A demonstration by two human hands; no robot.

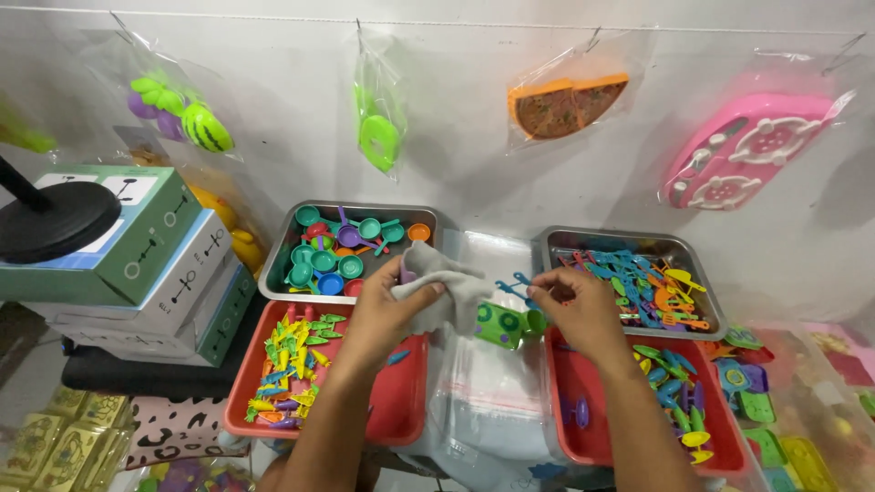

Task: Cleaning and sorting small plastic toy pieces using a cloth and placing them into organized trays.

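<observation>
Grey cloth (436, 290) sits at frame centre, clenched in left hand (387, 314). Right hand (576, 305), at 3 o'clock of it, pinches a green toy piece (503, 323). Wiping step judged underway; next requires steadying that piece.

We have one view, worn on the head, looking steeply down and forward, close over trays (583, 428) toward the wall (456, 182).

Both forearms reach forward; left hand (383, 305) is closed in a grip, right hand (579, 305) apparently pinches, fingers curled.
</observation>
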